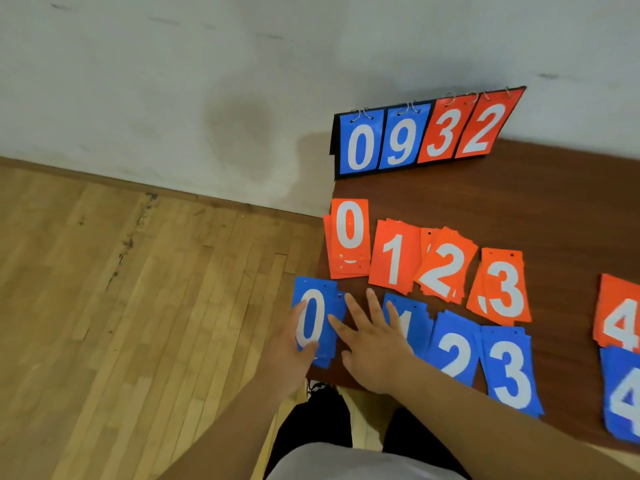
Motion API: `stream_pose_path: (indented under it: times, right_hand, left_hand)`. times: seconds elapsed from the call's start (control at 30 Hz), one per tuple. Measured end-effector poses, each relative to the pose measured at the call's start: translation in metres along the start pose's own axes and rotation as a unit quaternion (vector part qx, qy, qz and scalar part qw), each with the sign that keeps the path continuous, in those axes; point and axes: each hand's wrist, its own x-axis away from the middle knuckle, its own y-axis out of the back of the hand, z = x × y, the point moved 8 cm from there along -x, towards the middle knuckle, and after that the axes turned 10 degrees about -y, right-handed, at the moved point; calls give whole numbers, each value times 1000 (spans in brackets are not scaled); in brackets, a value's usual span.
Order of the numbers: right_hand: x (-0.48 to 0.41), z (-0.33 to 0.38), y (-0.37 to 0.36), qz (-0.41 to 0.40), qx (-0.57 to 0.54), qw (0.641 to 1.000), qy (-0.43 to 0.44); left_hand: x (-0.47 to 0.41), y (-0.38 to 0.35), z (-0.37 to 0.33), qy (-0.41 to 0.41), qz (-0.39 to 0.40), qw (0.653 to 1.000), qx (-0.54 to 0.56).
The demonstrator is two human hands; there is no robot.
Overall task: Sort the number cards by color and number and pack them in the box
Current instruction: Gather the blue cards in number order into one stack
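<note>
- Grey cloth (346, 462) and black trouser legs (311, 427) are at the very bottom, right under the camera. A shoe (318, 388) peeks out by the table edge.
- On the left hand (287, 351), the thumb (308, 346) lies on top of the blue 0 pile (317, 317). The fingers curl round the pile's left side, so this hand holds the pile.
- On the right hand (374, 341), the fingers (375, 306) are straight and spread apart, and they hold nothing. One finger lies on the right edge of the blue 0 pile, and another lies over the blue 1 pile (412, 320).
- Part of the blue 0 pile sticks out past the left edge of the brown table (554, 220).
- Next in the blue row, going right, are the blue 2 pile (453, 348) and the blue 3 pile (509, 368). Well apart at the right is the blue 4 pile (623, 396).
- Behind them is the orange row: orange 0 pile (349, 237), orange 1 pile (394, 258), orange 2 pile (443, 268) and orange 3 pile (502, 289). Off to the right is the orange 4 pile (620, 313).
- At the back a flip scoreboard (426, 133) stands by the white wall (207, 81). It shows blue 0 and 9, then orange 3 and 2.
- Left of the table is a wooden floor (138, 289).
</note>
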Motion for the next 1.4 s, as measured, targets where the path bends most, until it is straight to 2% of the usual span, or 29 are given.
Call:
stream_pose_path:
  times: [0.1, 0.23, 0.3, 0.4, 0.57, 0.7, 0.83, 0.93, 1.0, 1.17, 1.4]
  right_hand:
    - [0, 3, 15, -15, -55, 998, 2]
    - [15, -20, 26, -22, -224, 974, -24]
    - [26, -30, 28, 8, -348, 937, -24]
    - [40, -41, 37, 54, -503, 862, -21]
    - [56, -87, 51, 27, -606, 794, -45]
    - [72, -157, 56, -56, -582, 806, -93]
    - [87, -242, 34, -85, -556, 814, -148]
    - [104, -288, 18, -84, -543, 818, -171]
    - [115, -307, 10, -90, -536, 821, -175]
    - [131, -321, -4, -68, -529, 830, -164]
    - [129, -312, 1, -62, -530, 832, -151]
  left_hand:
    - [3, 7, 4, 27, -22, 999, 29]
    - [10, 21, -7, 60, -67, 995, 37]
    - [15, 30, -19, 63, -92, 992, 51]
    - [18, 30, -54, 24, -99, 991, 88]
    - [18, -19, -129, -32, -32, 991, 129]
    - [14, -70, -169, -51, 3, 990, 131]
    - [11, -92, -150, 21, -79, 995, -51]
    - [17, -120, -124, 112, -42, 975, -185]
    - [18, -130, -120, 131, -41, 963, -232]
    - [20, -135, -118, 157, -79, 969, -175]
    - [31, -137, -128, 91, -112, 986, -88]
